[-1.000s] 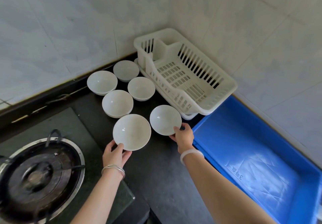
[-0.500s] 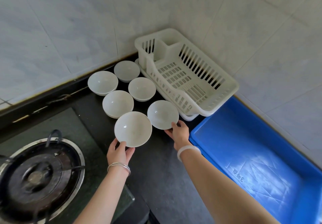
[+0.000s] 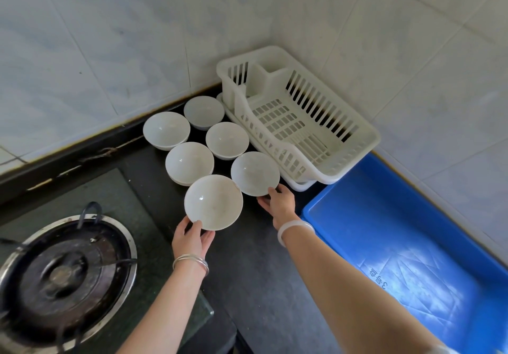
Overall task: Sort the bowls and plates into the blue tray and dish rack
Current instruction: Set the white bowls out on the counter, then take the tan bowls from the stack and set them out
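Left hand grips near bowl; right hand grips bowl at 1 o'clock; both rim-held, likely for lifting.

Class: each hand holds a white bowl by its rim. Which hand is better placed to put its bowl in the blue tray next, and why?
The right hand. Its bowl is nearer the blue tray, which lies on the person's right. The left hand would likely have to cross over.
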`<action>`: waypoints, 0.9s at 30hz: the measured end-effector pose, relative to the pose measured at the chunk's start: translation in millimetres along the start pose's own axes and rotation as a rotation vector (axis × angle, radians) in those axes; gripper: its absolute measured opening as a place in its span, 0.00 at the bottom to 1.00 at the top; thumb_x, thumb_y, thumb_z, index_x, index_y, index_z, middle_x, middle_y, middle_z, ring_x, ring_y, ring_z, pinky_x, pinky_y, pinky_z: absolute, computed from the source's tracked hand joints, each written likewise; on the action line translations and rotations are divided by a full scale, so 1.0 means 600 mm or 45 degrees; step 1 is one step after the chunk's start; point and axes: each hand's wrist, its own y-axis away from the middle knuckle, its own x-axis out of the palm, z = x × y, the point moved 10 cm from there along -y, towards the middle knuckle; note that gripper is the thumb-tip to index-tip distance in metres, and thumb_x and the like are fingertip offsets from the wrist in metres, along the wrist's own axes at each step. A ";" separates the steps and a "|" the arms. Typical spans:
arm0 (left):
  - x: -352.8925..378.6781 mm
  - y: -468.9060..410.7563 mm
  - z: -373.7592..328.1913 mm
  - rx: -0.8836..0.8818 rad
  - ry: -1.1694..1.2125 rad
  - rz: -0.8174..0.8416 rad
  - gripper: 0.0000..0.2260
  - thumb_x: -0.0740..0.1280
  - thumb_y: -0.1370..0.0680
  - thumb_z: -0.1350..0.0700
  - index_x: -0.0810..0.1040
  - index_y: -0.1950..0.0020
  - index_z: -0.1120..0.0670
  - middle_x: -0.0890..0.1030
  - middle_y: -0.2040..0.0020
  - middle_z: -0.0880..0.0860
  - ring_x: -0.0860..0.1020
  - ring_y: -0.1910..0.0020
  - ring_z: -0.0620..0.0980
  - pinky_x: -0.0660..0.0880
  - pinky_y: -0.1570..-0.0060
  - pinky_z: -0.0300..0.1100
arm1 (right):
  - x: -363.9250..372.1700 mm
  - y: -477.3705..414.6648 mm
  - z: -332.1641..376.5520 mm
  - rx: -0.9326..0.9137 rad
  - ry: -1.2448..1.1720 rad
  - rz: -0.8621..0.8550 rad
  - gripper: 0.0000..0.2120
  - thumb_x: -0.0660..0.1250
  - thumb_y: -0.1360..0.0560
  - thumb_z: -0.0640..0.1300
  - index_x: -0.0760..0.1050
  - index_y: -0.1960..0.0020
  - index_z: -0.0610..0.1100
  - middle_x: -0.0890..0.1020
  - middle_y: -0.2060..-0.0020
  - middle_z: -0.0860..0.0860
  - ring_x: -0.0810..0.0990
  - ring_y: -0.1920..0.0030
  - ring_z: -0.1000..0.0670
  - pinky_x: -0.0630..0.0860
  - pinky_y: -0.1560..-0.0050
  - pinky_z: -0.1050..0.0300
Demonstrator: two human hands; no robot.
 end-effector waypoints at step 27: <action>0.166 0.386 0.323 0.217 -1.370 1.097 0.13 0.64 0.23 0.60 0.77 0.39 0.58 0.80 0.47 0.53 0.79 0.50 0.48 0.75 0.44 0.39 | -0.568 0.329 -0.061 -0.414 0.790 -0.611 0.07 0.64 0.23 0.42 0.80 0.51 0.47 0.85 0.57 0.48 0.82 0.54 0.46 0.74 0.53 0.55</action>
